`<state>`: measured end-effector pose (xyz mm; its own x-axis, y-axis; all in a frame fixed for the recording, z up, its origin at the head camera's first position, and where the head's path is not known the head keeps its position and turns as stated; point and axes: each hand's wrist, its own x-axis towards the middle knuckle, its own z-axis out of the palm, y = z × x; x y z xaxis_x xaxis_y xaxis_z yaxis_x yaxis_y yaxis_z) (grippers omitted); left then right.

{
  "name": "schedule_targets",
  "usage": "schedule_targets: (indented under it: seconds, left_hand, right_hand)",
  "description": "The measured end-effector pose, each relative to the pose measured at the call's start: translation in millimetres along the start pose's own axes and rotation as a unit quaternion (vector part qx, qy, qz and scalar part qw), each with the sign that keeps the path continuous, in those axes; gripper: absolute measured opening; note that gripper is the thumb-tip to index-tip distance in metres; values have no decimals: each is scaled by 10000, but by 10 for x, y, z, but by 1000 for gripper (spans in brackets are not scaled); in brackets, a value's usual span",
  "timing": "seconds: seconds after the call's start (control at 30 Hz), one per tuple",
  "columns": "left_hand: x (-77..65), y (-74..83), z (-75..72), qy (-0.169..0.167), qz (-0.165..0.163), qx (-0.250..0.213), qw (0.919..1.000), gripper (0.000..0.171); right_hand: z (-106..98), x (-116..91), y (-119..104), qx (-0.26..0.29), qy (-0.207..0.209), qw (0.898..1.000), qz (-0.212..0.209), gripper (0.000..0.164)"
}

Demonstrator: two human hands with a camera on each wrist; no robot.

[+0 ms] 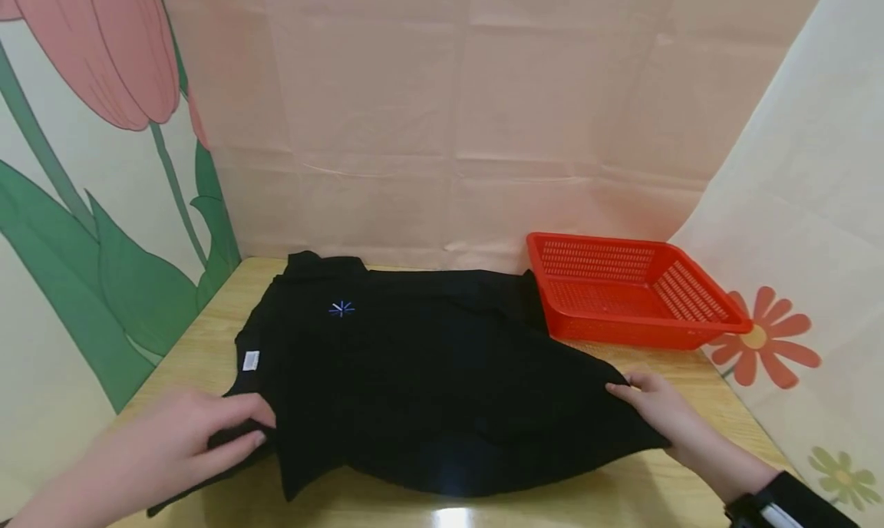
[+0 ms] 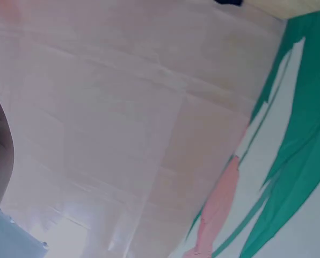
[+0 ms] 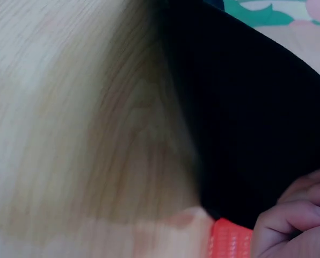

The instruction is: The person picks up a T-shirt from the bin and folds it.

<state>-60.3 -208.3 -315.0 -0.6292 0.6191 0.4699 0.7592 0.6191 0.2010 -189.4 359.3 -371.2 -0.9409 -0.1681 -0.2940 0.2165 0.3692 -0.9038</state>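
A black shirt (image 1: pixel 428 382) is spread sideways over the table, its collar end at the left and its hem at the right. It bears a small blue-and-white starburst print (image 1: pixel 341 308) and a white label (image 1: pixel 251 361). At the near left, my left hand (image 1: pixel 200 432) pinches the fabric between thumb and fingers. My right hand (image 1: pixel 659 405) grips the hem at the right, drawing that side up off the wood. The right wrist view shows this hand's curled fingers (image 3: pixel 294 228) at the cloth's edge. Only a blurred part of a hand shows in the left wrist view.
A red perforated plastic basket (image 1: pixel 642 325) stands at the back right, right against the shirt's far edge. The light wood table (image 1: pixel 697 374) meets a pinkish covering (image 1: pixel 449 129) behind and flower-printed sheets (image 1: pixel 815 244) at both sides.
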Motion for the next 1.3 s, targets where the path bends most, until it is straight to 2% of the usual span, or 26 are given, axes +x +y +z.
schedule_targets:
  seconds: [0.03,0.13,0.23,0.3,0.4,0.47,0.57,0.63,0.7,0.77,0.83,0.87,0.93,1.0,1.07,1.17,1.3]
  left_hand:
    - [0,23,17,-216,-15,-143,9997,31]
    - [-4,59,99,-754,-59,-593,9954,27]
    - [-14,44,208,-1184,-144,-1173,9859,22]
    - [-21,22,297,-1340,-122,-1437,9804,21]
    - [-37,-2,424,-1663,-171,-1674,9716,17]
    - [-56,-11,494,-1898,-233,-1777,9653,15]
    - [-77,-15,545,-2265,-525,-2008,9516,13]
    - [-87,-24,556,-2365,-641,-2076,9470,14]
    - [-83,-31,550,-2424,-744,-2105,9441,13]
    - [-78,-45,550,-2375,-678,-2038,9473,12]
    - [-70,-56,550,-2275,-578,-1977,9517,11]
    - [-66,-61,551,-2233,-534,-1949,9536,12]
    - [-63,-74,559,-2158,-474,-1904,9565,12]
    - [-65,-86,570,-2139,-475,-1894,9571,12]
    - [-77,-101,588,-2149,-487,-1899,9568,11]
    - [-107,-135,628,-2150,-499,-1829,9580,9]
    - [-159,-213,668,-2290,-928,-1843,9513,9]
  right_hand:
    - [-16,-7,36,-134,-58,9999,22,43]
    - [-46,17,171,-556,-141,9983,86,44]
    - [-42,64,321,-1272,91,9918,67,35]
    - [-25,98,415,-1882,352,9815,8,29]
    - [-3,128,522,-2711,620,9604,-135,28]
    - [2,138,568,-3068,705,9490,-201,29]
    - [0,133,594,-3563,802,9305,-269,36]
    - [5,115,586,-4080,901,9082,-236,42]
    - [20,85,561,-4707,1009,8762,-243,49]
    - [44,49,525,-5247,1115,8432,-361,51]
    - [71,13,484,-5664,1297,8103,-756,49]
    - [84,-4,456,-5774,1381,7985,-1002,46]
    - [114,-30,402,-5879,1471,7822,-1446,39]
    - [148,-50,347,-5887,1455,7746,-1795,34]
    - [183,-62,302,-5877,1293,7744,-1952,30]
    - [233,-80,273,-5898,950,7770,-1987,27]
    - [275,-74,271,-5998,523,7756,-1899,26]
